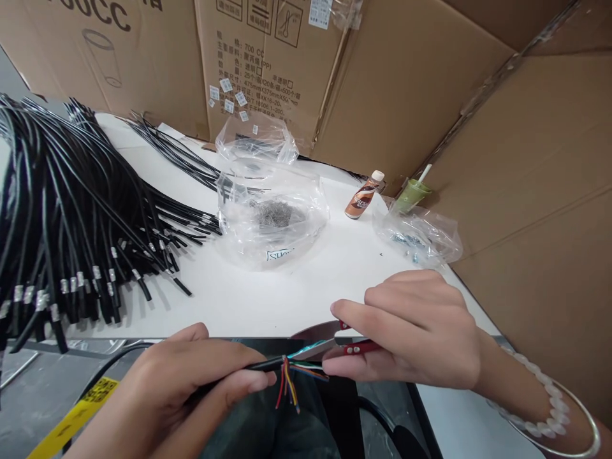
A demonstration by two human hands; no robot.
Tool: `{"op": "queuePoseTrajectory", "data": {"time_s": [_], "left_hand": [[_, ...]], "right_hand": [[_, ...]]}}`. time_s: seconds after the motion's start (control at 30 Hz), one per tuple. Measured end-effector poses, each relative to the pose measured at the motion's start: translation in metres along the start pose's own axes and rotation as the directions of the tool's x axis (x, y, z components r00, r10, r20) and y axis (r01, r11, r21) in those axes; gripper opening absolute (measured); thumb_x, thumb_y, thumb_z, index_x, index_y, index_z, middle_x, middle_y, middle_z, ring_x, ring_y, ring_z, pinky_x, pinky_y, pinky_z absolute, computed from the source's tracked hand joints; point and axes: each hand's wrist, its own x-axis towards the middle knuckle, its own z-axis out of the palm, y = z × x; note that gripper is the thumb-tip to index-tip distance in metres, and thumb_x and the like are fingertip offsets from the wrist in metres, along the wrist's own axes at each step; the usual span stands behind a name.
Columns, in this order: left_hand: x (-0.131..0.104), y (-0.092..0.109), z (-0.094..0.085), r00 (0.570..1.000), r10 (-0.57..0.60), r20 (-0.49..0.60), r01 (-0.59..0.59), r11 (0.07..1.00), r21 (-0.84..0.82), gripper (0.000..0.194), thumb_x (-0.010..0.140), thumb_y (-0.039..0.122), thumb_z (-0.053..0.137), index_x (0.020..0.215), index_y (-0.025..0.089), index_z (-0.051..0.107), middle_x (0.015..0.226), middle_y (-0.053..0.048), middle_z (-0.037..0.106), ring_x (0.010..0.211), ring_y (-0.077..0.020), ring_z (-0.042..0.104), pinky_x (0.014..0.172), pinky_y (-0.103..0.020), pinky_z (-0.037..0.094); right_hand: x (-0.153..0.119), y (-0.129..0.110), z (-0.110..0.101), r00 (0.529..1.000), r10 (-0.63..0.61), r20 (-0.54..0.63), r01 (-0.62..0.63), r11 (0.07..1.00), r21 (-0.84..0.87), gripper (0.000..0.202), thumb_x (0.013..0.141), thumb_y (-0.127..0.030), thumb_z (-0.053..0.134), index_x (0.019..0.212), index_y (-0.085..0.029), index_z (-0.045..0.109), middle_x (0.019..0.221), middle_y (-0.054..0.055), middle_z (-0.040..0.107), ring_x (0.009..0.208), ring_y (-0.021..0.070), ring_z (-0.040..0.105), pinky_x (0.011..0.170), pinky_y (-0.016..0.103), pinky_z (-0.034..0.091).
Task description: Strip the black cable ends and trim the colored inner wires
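Observation:
My left hand (191,376) is closed around a black cable (268,364), its stripped end pointing right. Thin coloured wires (288,382) fan out from that end, with red and yellow ones hanging down and others reaching right. My right hand (421,331) grips red-handled scissors (318,333) with the blades parted and pointing left. A shiny blue-green strip (306,350) runs from the cable end along the blades; whether it lies between them I cannot tell. The fingertips of my right hand are close to the ends of the green and white wires.
A large pile of black cables (71,210) covers the table's left side. Clear plastic bags (275,217) lie mid-table, and another bag (421,236) holds small parts. Behind stand a brown bottle (364,196), a green cup (412,194) and cardboard boxes (382,83). A yellow tag (76,417) hangs lower left.

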Motion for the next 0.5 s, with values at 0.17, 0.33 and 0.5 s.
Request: {"op": "queuePoseTrajectory", "data": {"time_s": [0.17,0.33,0.5], "left_hand": [[-0.008,-0.008,0.002,0.994,-0.073,0.079,0.076,0.996,-0.040,0.026,0.096,0.031,0.041,0.095,0.038,0.067,0.058,0.006,0.059,0.052,-0.0135,0.052,0.049,-0.029,0.038],[-0.004,-0.007,0.001,1.000,0.006,0.009,-0.007,1.000,0.018,0.025,0.092,0.031,0.046,0.091,0.039,0.070,0.058,0.005,0.064,0.052,-0.0163,0.054,0.061,-0.034,0.048],[0.006,0.005,0.007,0.980,0.147,-0.132,-0.135,0.986,0.098,0.027,0.081,0.047,0.057,0.100,0.040,0.074,0.062,0.001,0.070,0.066,-0.0235,0.063,0.066,-0.039,0.052]], "right_hand": [[-0.001,-0.002,0.001,1.000,0.011,-0.006,-0.011,1.000,0.010,0.045,0.100,-0.043,0.045,0.068,-0.017,0.062,0.048,-0.006,0.046,0.042,0.0089,0.039,0.042,0.026,0.030],[-0.003,-0.006,0.002,0.998,0.055,0.001,-0.055,0.998,-0.003,0.045,0.100,-0.044,0.043,0.071,-0.017,0.063,0.048,-0.006,0.046,0.042,0.0093,0.037,0.042,0.027,0.031],[-0.001,-0.012,-0.001,0.998,0.066,0.014,-0.065,0.997,-0.038,0.041,0.101,-0.040,0.043,0.075,-0.016,0.064,0.048,-0.006,0.045,0.042,0.0086,0.036,0.040,0.026,0.030]]}}
